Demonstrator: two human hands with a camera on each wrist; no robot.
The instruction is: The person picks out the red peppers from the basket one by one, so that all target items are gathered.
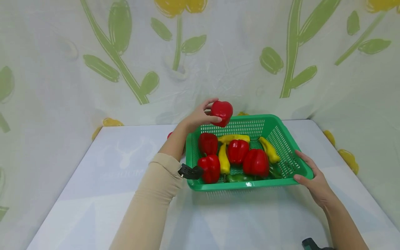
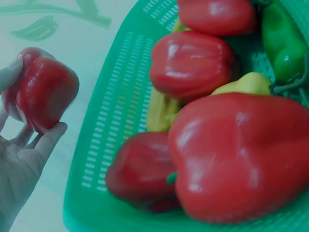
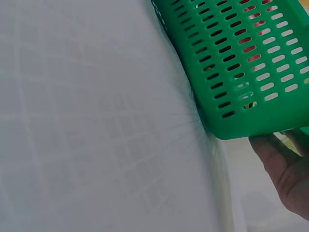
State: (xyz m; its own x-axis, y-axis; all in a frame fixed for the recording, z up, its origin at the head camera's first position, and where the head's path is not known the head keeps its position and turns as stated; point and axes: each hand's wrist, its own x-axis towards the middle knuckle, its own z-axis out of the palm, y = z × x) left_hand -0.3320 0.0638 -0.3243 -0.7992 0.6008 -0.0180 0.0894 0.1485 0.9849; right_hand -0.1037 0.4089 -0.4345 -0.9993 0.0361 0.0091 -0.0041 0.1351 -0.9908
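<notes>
My left hand (image 1: 198, 117) holds a red bell pepper (image 1: 222, 114) between thumb and fingers, raised over the far left part of the green basket (image 1: 292, 142). In the left wrist view this bell pepper (image 2: 48, 89) is beside the basket wall, with fingertips under it. At the basket's near right corner, my right hand (image 1: 317, 185) grips the rim. Inside the basket lie several red bell peppers (image 1: 238, 151), yellow long peppers (image 1: 269, 150) and green peppers (image 1: 240, 178). My left forearm and its black strap cover part of the basket's left side.
The basket stands on a pale table (image 1: 115, 177). Behind it hangs a white cloth (image 1: 225, 66) with printed leaves and flowers. A red object (image 1: 169, 134) shows at the left forearm, mostly hidden. A dark strap end (image 1: 308, 243) shows near my right forearm.
</notes>
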